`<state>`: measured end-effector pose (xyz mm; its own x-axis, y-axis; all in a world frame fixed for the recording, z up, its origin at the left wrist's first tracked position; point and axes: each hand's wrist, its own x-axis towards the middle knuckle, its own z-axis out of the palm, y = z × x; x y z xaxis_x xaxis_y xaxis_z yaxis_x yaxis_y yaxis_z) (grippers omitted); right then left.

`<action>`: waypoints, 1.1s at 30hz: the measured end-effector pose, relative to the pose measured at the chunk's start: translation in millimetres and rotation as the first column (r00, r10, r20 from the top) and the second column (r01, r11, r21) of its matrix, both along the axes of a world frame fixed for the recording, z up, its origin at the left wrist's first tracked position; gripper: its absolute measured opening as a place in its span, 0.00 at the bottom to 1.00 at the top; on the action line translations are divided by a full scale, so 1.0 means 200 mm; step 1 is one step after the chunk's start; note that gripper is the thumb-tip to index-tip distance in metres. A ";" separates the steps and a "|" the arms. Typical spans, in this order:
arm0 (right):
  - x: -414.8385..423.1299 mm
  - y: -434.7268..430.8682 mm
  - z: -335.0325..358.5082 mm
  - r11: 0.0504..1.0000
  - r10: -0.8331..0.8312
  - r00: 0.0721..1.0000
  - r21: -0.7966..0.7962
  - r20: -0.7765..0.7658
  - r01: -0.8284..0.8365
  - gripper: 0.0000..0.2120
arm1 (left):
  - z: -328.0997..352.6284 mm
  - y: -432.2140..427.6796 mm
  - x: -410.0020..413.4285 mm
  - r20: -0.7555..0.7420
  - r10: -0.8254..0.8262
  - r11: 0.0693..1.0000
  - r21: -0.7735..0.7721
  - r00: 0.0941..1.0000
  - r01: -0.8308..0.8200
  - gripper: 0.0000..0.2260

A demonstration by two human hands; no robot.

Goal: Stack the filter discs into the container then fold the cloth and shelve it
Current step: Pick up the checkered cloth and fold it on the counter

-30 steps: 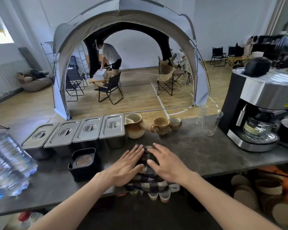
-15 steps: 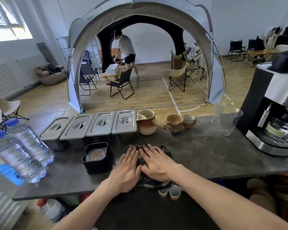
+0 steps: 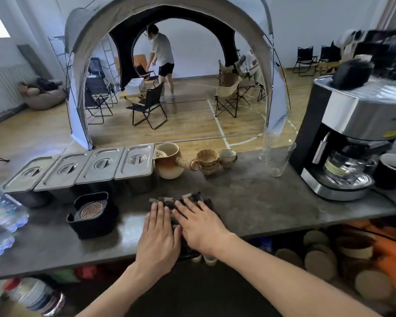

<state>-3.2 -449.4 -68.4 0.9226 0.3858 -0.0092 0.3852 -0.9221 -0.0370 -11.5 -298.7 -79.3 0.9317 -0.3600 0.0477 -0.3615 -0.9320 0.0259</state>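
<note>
Both hands lie flat on the cloth [image 3: 183, 201], which sits on the tabletop [image 3: 261, 202] at lower centre of the frame, close to the near edge. The left hand [image 3: 158, 234] and right hand [image 3: 201, 225] are side by side, fingers extended and together; neither grip is closed on anything, and both palms press down on the fabric.

Change over the last second: the visible cloth has shrunk. A second ago a checked portion hung over the near tabletop edge; now only a narrow band shows beyond the fingertips, and the hands sit closer together. Judgement: a fold is made and is being pressed flat.

The container [image 3: 92, 213], a black holder left of the hands, shows a filter disc [image 3: 91, 209] on top, so the stacking step appears complete. Remaining: finish folding, then shelve the cloth. The shelf below the tabletop is partly visible and crowded.
</note>
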 end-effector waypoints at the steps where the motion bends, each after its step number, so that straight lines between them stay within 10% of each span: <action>1: -0.01 -0.09 0.01 1.000 -0.031 0.999 0.001 0.006 0.031 0.26 | 0.00 -0.09 0.01 0.008 -0.022 1.000 -0.009 1.000 0.022 0.35; 19: -0.37 -1.15 -0.10 0.814 -0.564 0.825 0.185 0.030 0.550 0.28 | -0.01 -1.19 0.07 -0.058 -0.430 0.888 -0.208 0.901 0.410 0.32; 33: 0.01 -0.38 -0.04 0.949 -0.266 0.964 0.175 -0.004 0.263 0.33 | 0.00 -0.36 0.27 -0.090 -0.226 0.972 -0.092 0.970 0.218 0.33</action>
